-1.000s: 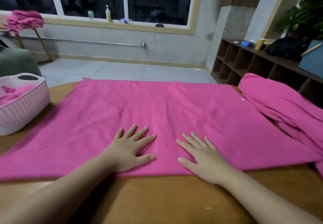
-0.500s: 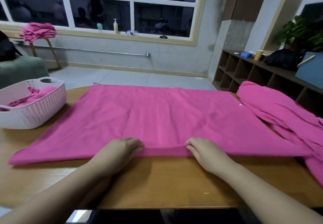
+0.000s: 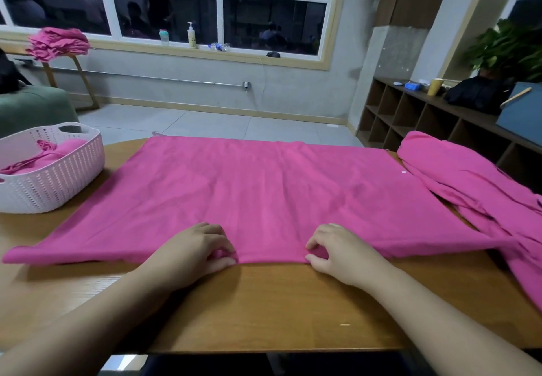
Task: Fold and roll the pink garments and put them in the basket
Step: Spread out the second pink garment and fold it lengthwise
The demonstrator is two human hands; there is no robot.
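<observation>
head view: the pink garment (image 3: pixel 264 194) lies flat across the wooden table (image 3: pixel 264 302), its near hem at the table's middle. it looks thin, light and limp, likely to sag and crease, so it is best taken at the hem with both hands spaced apart. left hand (image 3: pixel 193 251) and right hand (image 3: pixel 337 251) rest on that hem, fingers (image 3: pixel 218 255) curled close, pinching a small fold of cloth against the thumbs. the basket (image 3: pixel 58 182) stands at the left, holding rolled pink cloth.

Two bare, sleeveless forearms; ringless fingers (image 3: pixel 215 230).
</observation>
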